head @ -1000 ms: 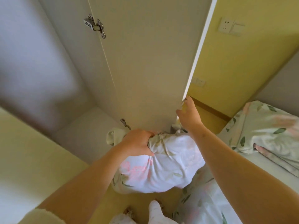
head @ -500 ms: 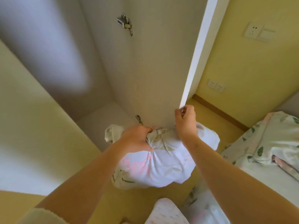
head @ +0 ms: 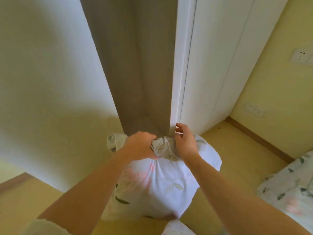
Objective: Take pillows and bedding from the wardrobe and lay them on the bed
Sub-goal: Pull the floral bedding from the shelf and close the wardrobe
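Yellow floor (head: 237,150), white wardrobe, its door (head: 152,73) ajar. A corner of the bed (head: 288,184) shows low on my right.

Left grip (head: 140,145) clenched on the bunched top of the floral pillow (head: 160,187), which hangs over the floor just in front of the door. Right grip (head: 185,143) slack, fingers spread, tips at the door's edge, holding nothing.

Note: draw the pillow back toward me before pushing the door to, so no fabric catches. Then bring the right under it and turn to the bed.

Domestic bedroom: white wardrobe (head: 208,65) at centre, floral-sheeted bed (head: 288,189) near right, yellow walls (head: 271,82), wall sockets (head: 254,108) far right.
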Motion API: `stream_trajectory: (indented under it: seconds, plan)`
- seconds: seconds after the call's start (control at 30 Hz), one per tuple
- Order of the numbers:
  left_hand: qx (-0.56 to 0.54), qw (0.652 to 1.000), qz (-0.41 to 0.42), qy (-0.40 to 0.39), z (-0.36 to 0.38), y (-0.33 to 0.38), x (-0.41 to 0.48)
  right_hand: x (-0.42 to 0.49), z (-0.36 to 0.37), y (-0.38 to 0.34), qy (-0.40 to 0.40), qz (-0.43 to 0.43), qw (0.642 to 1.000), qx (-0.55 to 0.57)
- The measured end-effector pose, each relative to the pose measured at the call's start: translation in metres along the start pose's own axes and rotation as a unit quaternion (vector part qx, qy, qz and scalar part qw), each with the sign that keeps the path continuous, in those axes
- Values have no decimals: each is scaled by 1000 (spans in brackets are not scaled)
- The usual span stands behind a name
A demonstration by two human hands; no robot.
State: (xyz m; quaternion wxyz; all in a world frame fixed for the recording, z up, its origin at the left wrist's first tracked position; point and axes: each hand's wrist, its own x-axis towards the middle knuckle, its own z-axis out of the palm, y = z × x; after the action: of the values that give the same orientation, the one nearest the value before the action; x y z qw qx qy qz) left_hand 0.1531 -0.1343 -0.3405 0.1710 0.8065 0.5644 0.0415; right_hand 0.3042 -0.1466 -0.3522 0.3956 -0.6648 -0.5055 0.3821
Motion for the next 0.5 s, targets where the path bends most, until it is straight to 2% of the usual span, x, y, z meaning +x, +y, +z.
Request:
stream_trajectory:
  seconds: [0.1,0.23,0.5]
  plan:
    - [-5,999,-22,25,-11,-23,-11,-1,21,-22,-49,-38,998,-32]
    - [-15,996,-55,61,-34,-46,-22,4,41,-50,-84,-83,993,-21]
    - [-9,983,-94,155,-96,-63,-24,27,52,-108,-91,-210,973,-16]
